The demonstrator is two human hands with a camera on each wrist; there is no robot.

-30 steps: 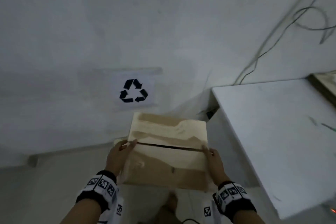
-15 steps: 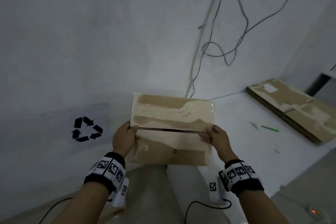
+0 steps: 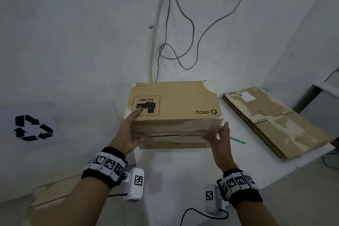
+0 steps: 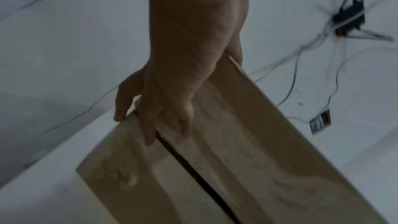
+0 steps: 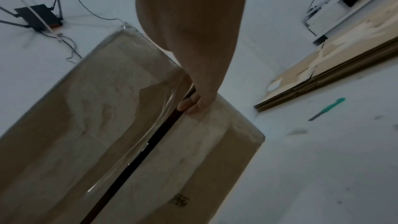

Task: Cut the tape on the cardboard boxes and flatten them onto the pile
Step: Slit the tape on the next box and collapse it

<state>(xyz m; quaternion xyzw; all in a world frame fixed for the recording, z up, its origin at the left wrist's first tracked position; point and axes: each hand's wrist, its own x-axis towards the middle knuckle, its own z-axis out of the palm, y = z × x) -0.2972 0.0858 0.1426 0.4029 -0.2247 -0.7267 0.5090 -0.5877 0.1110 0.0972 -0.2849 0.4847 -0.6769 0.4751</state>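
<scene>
I hold a brown cardboard box over the left end of the white table; it carries PICO and UN 3481 prints. Its near face shows a dark open seam between two flaps with clear tape. My left hand grips the left end, thumb on the printed face, fingers on the near face. My right hand grips the right end, its fingertips hooked at the seam. A pile of flattened boxes lies at the table's right. A green-handled knife lies between box and pile.
A paper with a recycling sign is at the left. Cables hang down the white wall behind the box. Flat cardboard lies low at the left. A black router is fixed to the wall.
Both hands carried the box from in front of the recycling sign rightward over the table. It has tipped, so its printed face now points up.
</scene>
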